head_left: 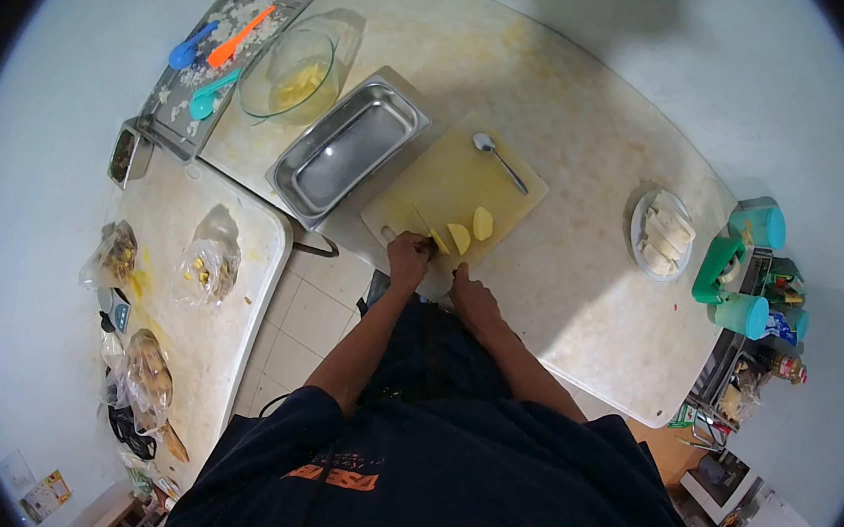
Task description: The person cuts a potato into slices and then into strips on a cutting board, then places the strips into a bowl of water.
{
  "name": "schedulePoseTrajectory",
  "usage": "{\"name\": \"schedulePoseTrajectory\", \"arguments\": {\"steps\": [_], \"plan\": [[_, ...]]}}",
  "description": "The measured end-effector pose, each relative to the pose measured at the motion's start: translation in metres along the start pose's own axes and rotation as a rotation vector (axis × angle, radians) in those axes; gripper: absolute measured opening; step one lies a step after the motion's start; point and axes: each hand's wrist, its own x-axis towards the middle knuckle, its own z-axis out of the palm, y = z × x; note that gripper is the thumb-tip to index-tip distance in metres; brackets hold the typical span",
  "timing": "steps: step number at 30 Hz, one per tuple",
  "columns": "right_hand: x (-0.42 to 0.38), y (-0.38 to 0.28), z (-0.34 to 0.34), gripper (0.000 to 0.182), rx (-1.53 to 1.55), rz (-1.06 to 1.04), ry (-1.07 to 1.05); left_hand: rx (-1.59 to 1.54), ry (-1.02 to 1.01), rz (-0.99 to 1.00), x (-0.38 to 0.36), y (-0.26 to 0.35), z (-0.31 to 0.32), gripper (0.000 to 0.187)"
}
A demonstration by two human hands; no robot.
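Observation:
On the yellowish cutting board (439, 180), my left hand (409, 259) has its fingers closed on a pale yellow piece (438, 242) that looks like peeled potato. My right hand (476, 300) is closed around the handle of a knife, whose thin blade (426, 221) points up and left past the piece. Two more cut pieces lie to the right of my left hand: a potato wedge (458, 237) and another potato piece (483, 223). A metal spoon (499, 160) rests near the board's far edge. My fingers partly hide the held piece.
Left of the board stands a deep steel pan (294, 177). Beyond it are a glass bowl (246, 98) with yellow pieces and a steel tray (184, 142) with colored spoons. A plate (638, 227) of pale sticks lies right. Bags (206, 270) sit on the left table (237, 318).

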Motion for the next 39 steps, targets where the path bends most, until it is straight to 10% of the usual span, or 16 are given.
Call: {"name": "schedulePoseTrajectory", "arguments": {"steps": [39], "plan": [[-0.002,0.002,0.002,0.031,0.007,-0.105,0.031,0.073,0.110,0.041,-0.011,0.005,-0.002,0.019]]}}
